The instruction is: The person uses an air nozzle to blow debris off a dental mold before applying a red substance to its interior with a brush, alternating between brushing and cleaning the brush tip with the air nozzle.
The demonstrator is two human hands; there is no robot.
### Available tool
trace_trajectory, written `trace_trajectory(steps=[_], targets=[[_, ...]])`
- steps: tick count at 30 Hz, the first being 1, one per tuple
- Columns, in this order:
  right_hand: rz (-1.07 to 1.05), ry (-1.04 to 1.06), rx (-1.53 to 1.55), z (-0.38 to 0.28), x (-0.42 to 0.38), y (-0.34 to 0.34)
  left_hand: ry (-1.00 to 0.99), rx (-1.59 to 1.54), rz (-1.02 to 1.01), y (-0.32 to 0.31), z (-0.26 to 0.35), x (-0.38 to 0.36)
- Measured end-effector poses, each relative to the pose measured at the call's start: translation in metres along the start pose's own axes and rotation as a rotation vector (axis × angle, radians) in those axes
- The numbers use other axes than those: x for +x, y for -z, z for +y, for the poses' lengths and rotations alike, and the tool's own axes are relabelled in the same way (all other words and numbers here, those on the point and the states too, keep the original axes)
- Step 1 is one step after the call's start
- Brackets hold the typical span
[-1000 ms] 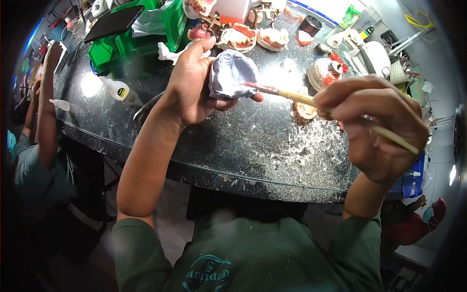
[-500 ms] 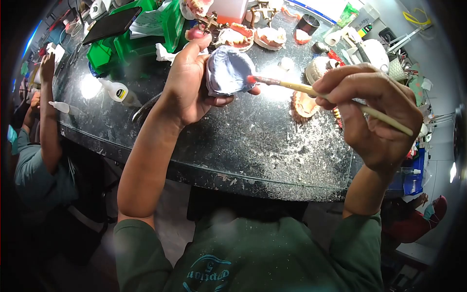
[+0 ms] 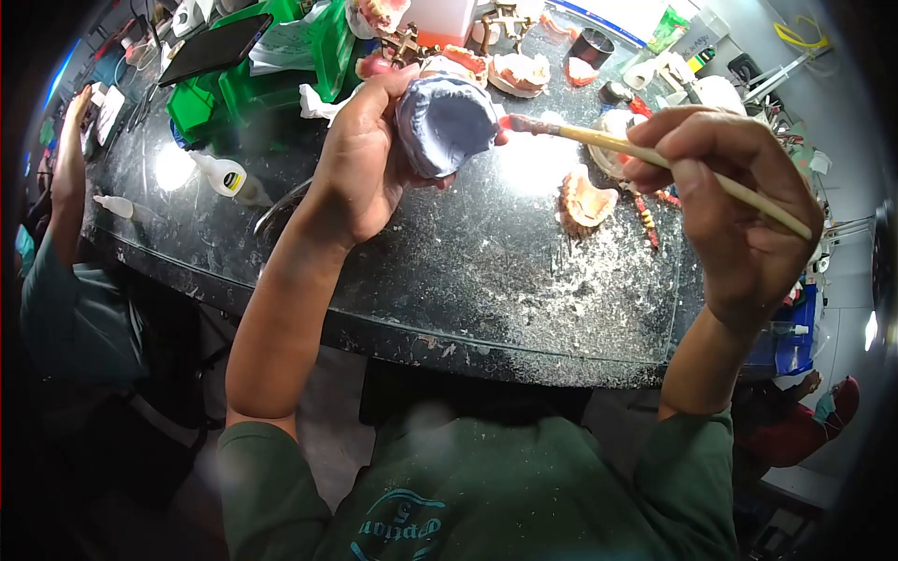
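Note:
My left hand [image 3: 367, 154] is wrapped round a grey-blue dental cast [image 3: 447, 126], its hollowed face turned up toward me. Between the thumb and fingers of my right hand [image 3: 734, 201] sits a thin wooden-handled brush [image 3: 608, 142]. The brush's reddish tip is close to the cast's right rim; whether it touches cannot be told. Below the brush, a pink and cream denture model [image 3: 587, 198] lies on the dark bench. A strip of small red and yellowish teeth [image 3: 647, 222] lies near my right hand, and a pale round pot [image 3: 613, 140] is partly hidden behind the brush.
White dust and crumbs cover the dark bench [image 3: 393, 290] at right front. More dental models [image 3: 520, 73] and a brass-coloured articulator [image 3: 505, 26] stand at the back. A glue-like bottle [image 3: 223, 174], green holder [image 3: 192, 107] and phone [image 3: 217, 49] are at left. Co-workers sit at both sides.
The brush and my right hand have drawn back to the right, from inside the cast to its rim. My left hand has turned the cast slightly. The left co-worker's arm has shifted.

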State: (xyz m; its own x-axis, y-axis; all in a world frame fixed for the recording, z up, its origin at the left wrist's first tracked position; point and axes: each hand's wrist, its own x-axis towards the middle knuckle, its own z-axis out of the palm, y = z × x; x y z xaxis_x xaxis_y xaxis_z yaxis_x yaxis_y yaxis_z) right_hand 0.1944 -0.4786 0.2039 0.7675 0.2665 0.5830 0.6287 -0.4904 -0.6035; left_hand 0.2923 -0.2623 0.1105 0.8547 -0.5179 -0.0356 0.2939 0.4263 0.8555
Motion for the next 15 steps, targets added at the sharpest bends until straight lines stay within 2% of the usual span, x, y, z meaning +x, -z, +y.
trace_trajectory(steps=[5,11,15], targets=[[0.080,-0.060,0.028,0.003,0.001,-0.005,-0.182,0.059,0.003,0.005,-0.011,-0.001],[0.143,-0.072,0.055,0.005,0.002,-0.010,-0.250,0.167,-0.146,0.010,-0.011,0.002],[0.121,-0.061,0.084,0.009,0.003,-0.005,-0.256,0.175,-0.073,0.000,-0.009,0.000]])
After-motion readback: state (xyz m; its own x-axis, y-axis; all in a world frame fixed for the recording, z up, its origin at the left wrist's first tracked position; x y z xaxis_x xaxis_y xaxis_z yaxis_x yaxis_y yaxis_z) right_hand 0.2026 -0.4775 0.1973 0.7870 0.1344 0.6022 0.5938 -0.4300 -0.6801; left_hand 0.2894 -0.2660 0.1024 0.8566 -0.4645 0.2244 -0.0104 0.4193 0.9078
